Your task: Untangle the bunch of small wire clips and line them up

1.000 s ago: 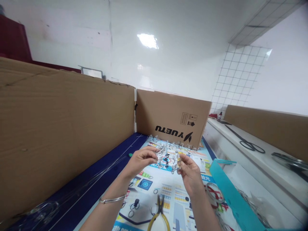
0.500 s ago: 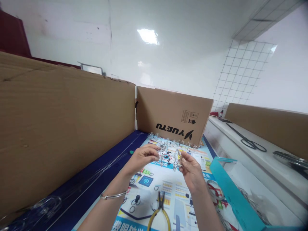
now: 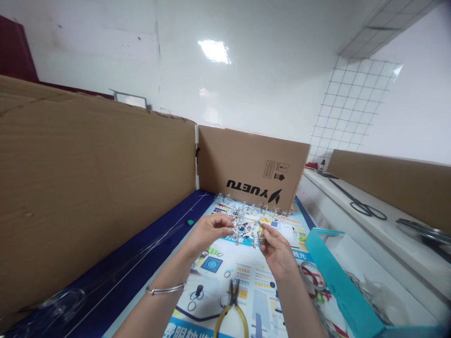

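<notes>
Thumb and fingers of my left hand (image 3: 213, 231) pinch the left side of a strand of clear beads on wire (image 3: 255, 242). My right hand (image 3: 275, 245) pinches the same strand on its right side. The strand hangs between both hands above a printed mat (image 3: 243, 257); its fine parts blur into the print. Nearer to me, pliers with yellow handles (image 3: 232, 307) lie on the mat between my forearms, jaws pointing away and slightly apart. More clear beaded pieces (image 3: 260, 206) lie along the mat's far edge.
Cardboard walls stand at the left (image 3: 105, 188) and behind (image 3: 246, 159). At the right are a turquoise box (image 3: 343, 281) holding wire pieces and a white ledge with scissors (image 3: 366, 209). Coiled clear line (image 3: 61, 303) lies at the lower left.
My right hand has moved slightly left, closer to my left hand, and the beaded strand has shifted with it. My left hand keeps its pinch. The whole view has shifted a little.
</notes>
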`<state>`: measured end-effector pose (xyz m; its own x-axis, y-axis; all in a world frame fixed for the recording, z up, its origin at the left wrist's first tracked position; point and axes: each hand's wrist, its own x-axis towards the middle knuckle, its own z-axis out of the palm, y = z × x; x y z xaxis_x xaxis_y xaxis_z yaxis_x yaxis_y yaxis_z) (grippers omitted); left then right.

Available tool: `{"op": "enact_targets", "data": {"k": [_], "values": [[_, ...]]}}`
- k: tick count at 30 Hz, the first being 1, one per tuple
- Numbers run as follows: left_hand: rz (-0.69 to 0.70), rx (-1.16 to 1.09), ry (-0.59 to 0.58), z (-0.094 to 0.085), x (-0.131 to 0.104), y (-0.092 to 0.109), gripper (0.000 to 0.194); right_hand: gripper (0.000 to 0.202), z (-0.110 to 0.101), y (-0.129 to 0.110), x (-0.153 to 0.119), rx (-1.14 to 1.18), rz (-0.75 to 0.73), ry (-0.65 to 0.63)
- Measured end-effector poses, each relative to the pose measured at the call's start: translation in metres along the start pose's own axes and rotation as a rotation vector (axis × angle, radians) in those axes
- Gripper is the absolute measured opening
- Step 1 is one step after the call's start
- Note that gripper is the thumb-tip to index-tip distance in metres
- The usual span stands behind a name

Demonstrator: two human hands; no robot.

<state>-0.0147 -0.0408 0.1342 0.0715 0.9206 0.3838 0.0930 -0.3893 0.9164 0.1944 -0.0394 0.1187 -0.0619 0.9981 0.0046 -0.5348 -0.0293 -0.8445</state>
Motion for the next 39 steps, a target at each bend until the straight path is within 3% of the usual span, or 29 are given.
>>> {"op": "enact_targets", "data": {"k": [6,13,21,24,27,30,35,39], "values": [[-0.008,-0.001,-0.009,0.015,0.002,-0.01,0.011,0.035,0.007,0.009,-0.002,0.012,0.005,0.006],[-0.018,-0.001,0.003,-0.007,0.004,-0.007,0.011,0.037,-0.009,0.001,0.007,0.008,0.006,-0.001],[-0.005,0.005,-0.032,-0.008,0.007,-0.015,0.012,0.039,-0.015,0.007,0.014,0.011,0.02,-0.03],[-0.002,0.071,-0.048,-0.011,0.01,-0.022,0.011,0.039,-0.019,0.023,0.02,-0.005,0.044,-0.038],[-0.024,0.141,-0.09,-0.024,0.012,-0.03,0.009,0.041,-0.027,0.054,0.028,-0.08,0.089,-0.059],[-0.054,0.184,-0.093,-0.051,0.015,-0.039,0.007,0.043,-0.038,0.086,0.033,-0.252,0.103,-0.088],[-0.087,0.216,0.124,-0.096,0.023,-0.062,0.011,0.04,-0.049,0.113,0.039,-0.371,0.071,-0.084],[-0.13,0.189,0.238,-0.108,0.05,-0.088,0.019,0.03,-0.047,0.126,0.042,-0.513,0.069,-0.123]]}}
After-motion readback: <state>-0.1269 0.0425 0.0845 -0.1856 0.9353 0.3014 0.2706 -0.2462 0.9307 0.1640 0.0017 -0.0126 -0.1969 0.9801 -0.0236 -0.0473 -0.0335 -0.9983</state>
